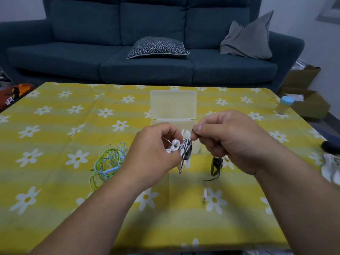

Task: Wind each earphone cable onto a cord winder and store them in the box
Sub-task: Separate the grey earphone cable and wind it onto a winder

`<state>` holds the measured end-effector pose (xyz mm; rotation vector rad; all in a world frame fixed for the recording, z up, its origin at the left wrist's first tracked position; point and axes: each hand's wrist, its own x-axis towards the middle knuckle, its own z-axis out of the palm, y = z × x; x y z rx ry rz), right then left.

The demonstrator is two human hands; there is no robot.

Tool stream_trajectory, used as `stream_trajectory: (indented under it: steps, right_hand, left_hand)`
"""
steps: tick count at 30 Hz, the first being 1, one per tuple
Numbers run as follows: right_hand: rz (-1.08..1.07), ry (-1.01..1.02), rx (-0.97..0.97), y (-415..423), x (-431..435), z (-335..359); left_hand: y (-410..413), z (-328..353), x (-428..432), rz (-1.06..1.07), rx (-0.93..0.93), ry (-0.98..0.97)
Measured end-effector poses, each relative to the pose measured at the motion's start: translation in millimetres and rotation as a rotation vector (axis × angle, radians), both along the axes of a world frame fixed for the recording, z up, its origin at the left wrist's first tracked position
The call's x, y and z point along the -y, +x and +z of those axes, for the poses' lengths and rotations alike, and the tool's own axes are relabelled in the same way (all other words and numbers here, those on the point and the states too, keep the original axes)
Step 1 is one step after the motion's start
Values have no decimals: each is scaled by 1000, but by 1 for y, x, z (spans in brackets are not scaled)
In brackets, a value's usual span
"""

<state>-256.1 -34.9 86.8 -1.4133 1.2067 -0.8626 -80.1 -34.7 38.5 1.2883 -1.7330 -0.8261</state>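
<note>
Left hand (152, 155) fingers curled round the white plastic cord winder (188, 163), with the black-and-white striped earphone cable (185, 150) wrapped on it and its white earbuds (173, 146) at the fingertips. Right hand (230, 140) thumb and forefinger pinch the striped cable just above the winder. Open translucent plastic box (173, 105) sits right behind both sets of fingers; loose green-and-blue cable tangle (108, 162) lies on the yellow daisy-print tablecloth (55, 126), left of the left knuckles.

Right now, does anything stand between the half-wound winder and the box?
Nothing visible does. The left hand holds the winder, the right hand pinches its cable, directly before the open box. The green cables lie aside.
</note>
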Motion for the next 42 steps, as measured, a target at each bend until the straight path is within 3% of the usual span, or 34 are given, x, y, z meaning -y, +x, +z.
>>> stream_trajectory:
  steps: [6, 17, 22, 26, 31, 42]
  right_hand:
    - [-195, -79, -6, -11, 11, -4]
    - [-335, -69, 49, -11, 18, -19]
    - [-241, 65, -97, 1, 16, -35]
    - [-1, 183, -213, 10, 9, -42]
    - [201, 246, -218, 13, 2, -39]
    - [180, 160, -259, 9, 1, -28]
  left_hand:
    - [-8, 1, -11, -162, -60, 13]
    - [-12, 2, -8, -195, -303, 129]
    - [-16, 4, -9, -207, -451, 157]
    - [-11, 4, -4, -20, -543, 107]
    - [1, 2, 5, 224, -441, 20]
    - [2, 4, 5, 218, -342, 1]
